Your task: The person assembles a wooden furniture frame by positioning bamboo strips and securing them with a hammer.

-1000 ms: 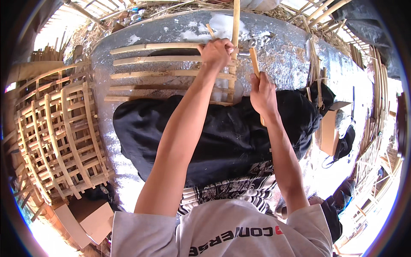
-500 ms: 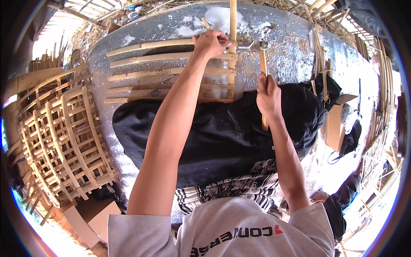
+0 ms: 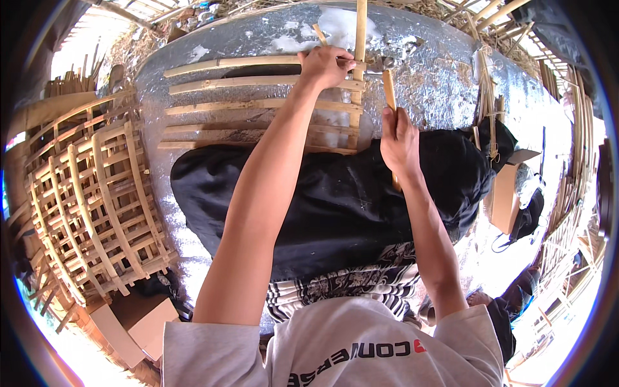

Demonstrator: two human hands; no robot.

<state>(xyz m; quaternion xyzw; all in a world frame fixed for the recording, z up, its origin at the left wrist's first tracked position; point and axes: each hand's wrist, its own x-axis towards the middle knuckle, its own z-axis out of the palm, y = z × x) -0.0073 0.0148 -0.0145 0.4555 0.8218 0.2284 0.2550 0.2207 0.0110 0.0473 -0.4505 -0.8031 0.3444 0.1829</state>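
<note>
My left hand [image 3: 327, 67] is closed at the right end of the top bamboo slat [image 3: 235, 62], thumb and fingers pinched beside the upright bamboo strip [image 3: 360, 39]. What the fingertips pinch is too small to make out. A short bamboo piece [image 3: 320, 34] sticks out above the knuckles. My right hand [image 3: 401, 140] grips a hammer by its wooden handle [image 3: 389, 90]. The hammer's metal head [image 3: 388, 62] is just right of the upright strip, apart from it. Several slats lie side by side, their right ends crossing that strip.
Black cloth [image 3: 322, 213] covers my lap below the slats. Beneath them is a silvery, worn surface [image 3: 432, 84]. A bamboo lattice stack [image 3: 97, 206] stands at left. Cardboard boxes [image 3: 506, 197] sit at right and lower left [image 3: 151, 329]. Tied strips [image 3: 491, 109] hang at upper right.
The hammer has turned and its head has shifted slightly left and up, closer to the upright strip. The left hand keeps its pinch at the same joint. The whole view has shifted slightly.
</note>
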